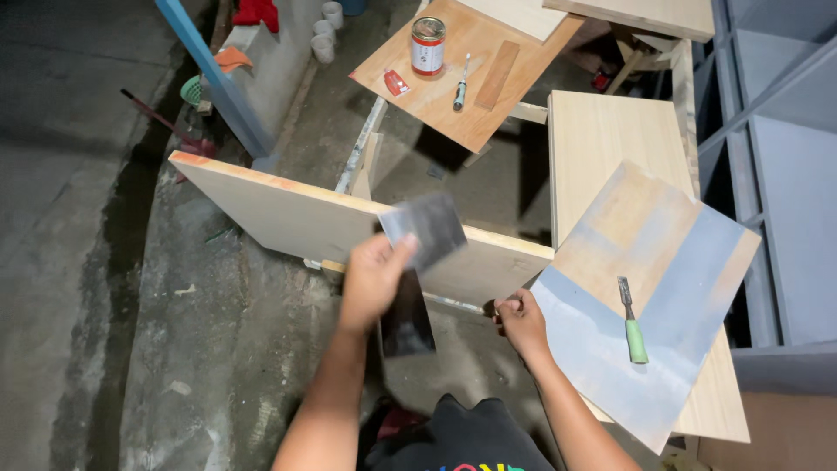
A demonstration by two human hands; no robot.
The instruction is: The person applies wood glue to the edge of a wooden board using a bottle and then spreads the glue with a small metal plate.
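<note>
Sandpaper sheet (425,228), grey and creased, pinched between thumb and fingers of left hand (373,281) and pressed flat against the face of a long pale wooden board (288,214) standing on edge. Right hand (521,323) closed around the board's lower corner, just beside a grey-painted plywood panel (671,288). On that panel, a chisel with a green handle (631,321), lying loose. Beneath it, a bare wooden tabletop (602,139). Farther off, on a tilted plywood sheet (453,96): a round tin (427,45) with red-and-white label, standing upright; just left of it a small flat red packet (397,83); right of the tin a screwdriver (459,87) and a small wood block (497,74). Top left, a blue post (218,78) leaning over concrete floor (105,288), white cups (327,30) in a row near a red cloth (257,12).
</note>
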